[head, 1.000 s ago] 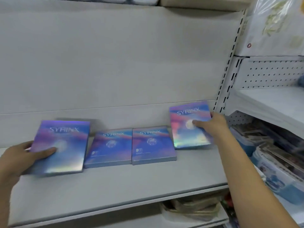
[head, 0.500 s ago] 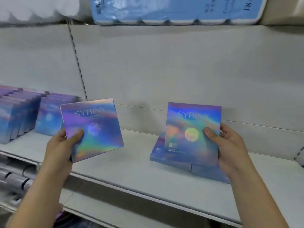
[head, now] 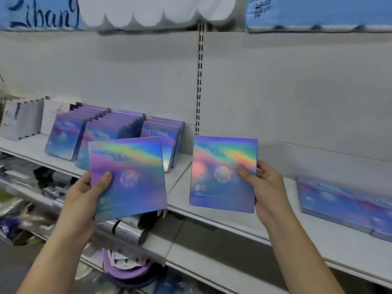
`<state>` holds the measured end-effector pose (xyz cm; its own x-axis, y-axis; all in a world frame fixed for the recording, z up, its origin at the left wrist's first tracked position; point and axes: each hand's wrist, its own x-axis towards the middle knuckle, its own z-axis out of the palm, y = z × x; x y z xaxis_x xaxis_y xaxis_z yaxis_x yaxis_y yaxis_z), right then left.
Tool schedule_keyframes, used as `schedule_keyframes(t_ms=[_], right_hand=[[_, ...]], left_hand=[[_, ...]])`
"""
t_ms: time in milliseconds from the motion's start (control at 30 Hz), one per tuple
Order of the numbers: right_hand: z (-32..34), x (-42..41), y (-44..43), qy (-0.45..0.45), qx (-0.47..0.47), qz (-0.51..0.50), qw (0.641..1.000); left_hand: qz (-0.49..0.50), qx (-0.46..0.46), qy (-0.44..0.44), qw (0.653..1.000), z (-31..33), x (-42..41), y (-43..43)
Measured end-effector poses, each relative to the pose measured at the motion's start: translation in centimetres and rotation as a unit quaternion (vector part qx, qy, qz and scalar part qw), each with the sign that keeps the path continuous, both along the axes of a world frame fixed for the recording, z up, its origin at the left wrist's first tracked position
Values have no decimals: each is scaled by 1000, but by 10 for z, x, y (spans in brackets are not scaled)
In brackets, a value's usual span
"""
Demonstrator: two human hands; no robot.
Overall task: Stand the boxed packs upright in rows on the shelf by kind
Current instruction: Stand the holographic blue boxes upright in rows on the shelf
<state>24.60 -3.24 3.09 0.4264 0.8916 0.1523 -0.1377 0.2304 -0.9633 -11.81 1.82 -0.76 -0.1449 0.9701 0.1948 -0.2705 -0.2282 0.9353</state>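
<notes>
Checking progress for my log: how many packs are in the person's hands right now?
2. The left pack is gripped by the left hand, the right pack by the right hand, both held in front of the shelf. A second pack behind either would be hidden.

The pale grey shelf in front of me runs across two bays. On the left bay, rows of upright blue-purple packs stand front to back, leaning back a little (three rows, as far as I can tell). White packs stand just beside them, farther left. On the right bay, flat blue-purple packs lie side by side.
</notes>
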Motion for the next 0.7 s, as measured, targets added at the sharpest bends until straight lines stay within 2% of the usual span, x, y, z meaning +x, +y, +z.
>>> schedule_keyframes(t_ms=[233,467,700], right_hand=[[-21,-83,52,13,-25,-12,1000],[-32,-124,120,26,-6,1,1000],[-32,-162,175,15,10,-29,999]], left_hand=[[-15,-25,2,1000,-15,-58,40],[-39,-41,14,998,-13,-78,94],[-96,-29,-5,995,-8,-83,130]])
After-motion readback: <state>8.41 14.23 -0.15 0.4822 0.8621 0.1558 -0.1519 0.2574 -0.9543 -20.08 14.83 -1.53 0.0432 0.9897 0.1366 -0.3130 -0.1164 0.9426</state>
